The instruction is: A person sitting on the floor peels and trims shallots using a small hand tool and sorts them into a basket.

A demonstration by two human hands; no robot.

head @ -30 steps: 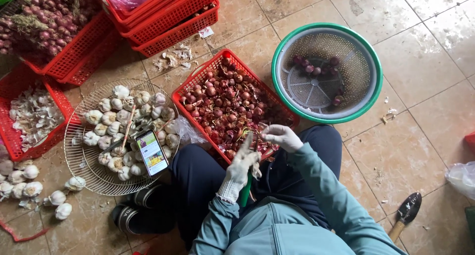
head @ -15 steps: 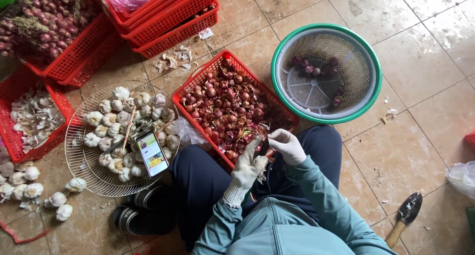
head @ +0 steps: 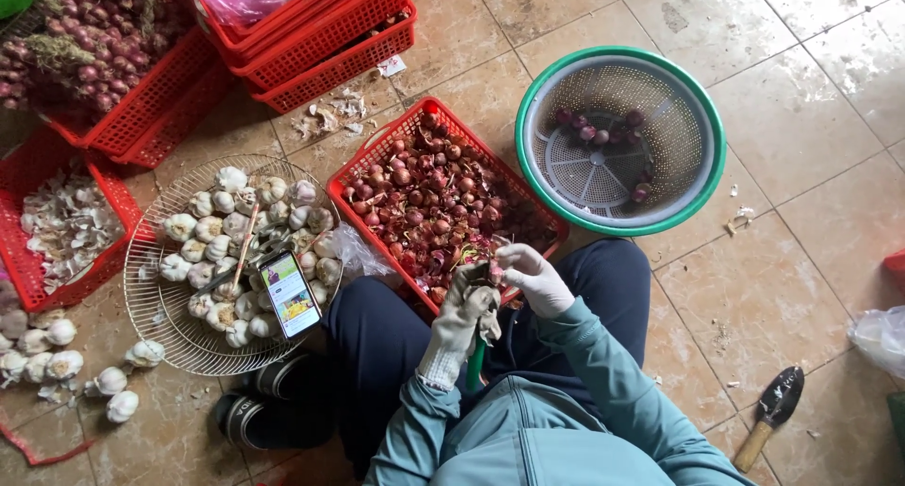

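Your left hand [head: 462, 312], in a grey-white fabric glove, is closed around a small shallot [head: 492, 272], and your right hand [head: 533, 277], in a thin white glove, pinches the same shallot from the right with curled fingers. Both hands meet just above your knees, at the near edge of the red basket [head: 377, 151].

This red basket sits on the tiled floor [head: 801, 241] in front of you and it is full of red-brown shallots and loose peel. To the far right of it stands 1 round colander [head: 709, 156], white inside a green rim, with only a few peeled shallots at its bottom. To the left of the basket lies 1 round wire tray [head: 151, 288] that carries white garlic bulbs; a phone [head: 288, 295] with a lit screen rests on its near right part. More garlic bulbs [head: 57, 354] lie on the floor near the left edge. At the far left there are more red crates [head: 320, 43], stacked, some with unpeeled shallots, and 1 crate [head: 19, 175] with dry white skins. At the near right, a small tool with a wooden handle [head: 768, 418] lies on the floor, well apart from you.
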